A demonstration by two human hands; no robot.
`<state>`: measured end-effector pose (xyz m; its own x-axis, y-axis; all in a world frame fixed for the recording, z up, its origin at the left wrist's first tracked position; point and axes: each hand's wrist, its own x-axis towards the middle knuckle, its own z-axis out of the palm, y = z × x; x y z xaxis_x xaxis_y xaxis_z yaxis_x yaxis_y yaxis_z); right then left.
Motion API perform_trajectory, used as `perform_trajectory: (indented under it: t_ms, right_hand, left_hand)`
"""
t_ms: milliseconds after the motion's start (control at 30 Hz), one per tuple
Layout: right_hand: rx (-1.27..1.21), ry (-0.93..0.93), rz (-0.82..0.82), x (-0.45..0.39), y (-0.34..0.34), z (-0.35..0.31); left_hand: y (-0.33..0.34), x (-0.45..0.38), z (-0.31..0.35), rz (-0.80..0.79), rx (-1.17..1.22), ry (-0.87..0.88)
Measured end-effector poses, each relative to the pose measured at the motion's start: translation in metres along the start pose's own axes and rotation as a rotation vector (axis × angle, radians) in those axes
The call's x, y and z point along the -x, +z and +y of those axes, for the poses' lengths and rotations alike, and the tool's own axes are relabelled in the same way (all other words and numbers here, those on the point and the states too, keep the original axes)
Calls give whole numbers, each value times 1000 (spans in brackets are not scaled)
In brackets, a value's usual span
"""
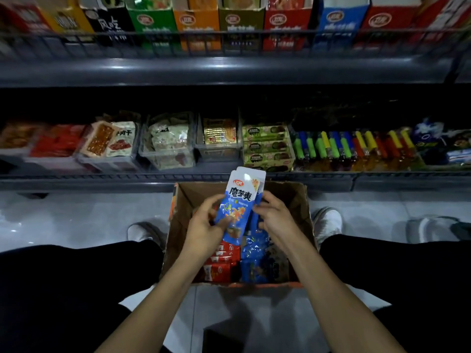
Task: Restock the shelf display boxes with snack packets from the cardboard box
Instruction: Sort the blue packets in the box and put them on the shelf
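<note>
— While both hands hold them, what are those packets?
— Blue with a white top: left hand (204, 229) and right hand (275, 217) pinch the blue snack packets (238, 207) upright above the cardboard box (303, 207).
— Inside?
— Red packets (220, 261), more blue.

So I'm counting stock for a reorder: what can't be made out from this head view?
- How many blue packets are held: the front one covers those behind, between the left hand and right hand.
- How deep the packets lie in the cardboard box: hands and forearms cover the middle.
- Fill of the blue display box: cut off by the top edge.
- Left end of the lower shelf: blurred.
</note>
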<state>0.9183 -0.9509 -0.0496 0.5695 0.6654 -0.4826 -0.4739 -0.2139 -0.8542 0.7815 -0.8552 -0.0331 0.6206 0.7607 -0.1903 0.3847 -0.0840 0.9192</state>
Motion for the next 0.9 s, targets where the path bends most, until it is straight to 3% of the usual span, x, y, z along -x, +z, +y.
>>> perform_trajectory:
  t_ms: [100,200,333,433,600,767,900]
  right_hand:
    - [-69,93,136,-1,1,0]
    - [-354,194,140,6,3,-11]
    - [-454,209,-32,27,1,-26]
    - [-493,245,-41,26,1,-23]
    - [-233,227,209,8,4,-11]
    - [167,53,107,7,0,-4]
    - [201,-11,64,13,6,-13]
  left_hand:
    - [-6,1,9,106,276,-208]
    - [-11,1,17,-6,606,-417]
    - [-11,2,17,-89,698,-530]
    - [-12,2,15,-87,720,-551]
    - [-14,-3,12,-89,727,-554]
    - [-9,-4,16,-45,610,-540]
    - [-3,-3,15,65,382,-501]
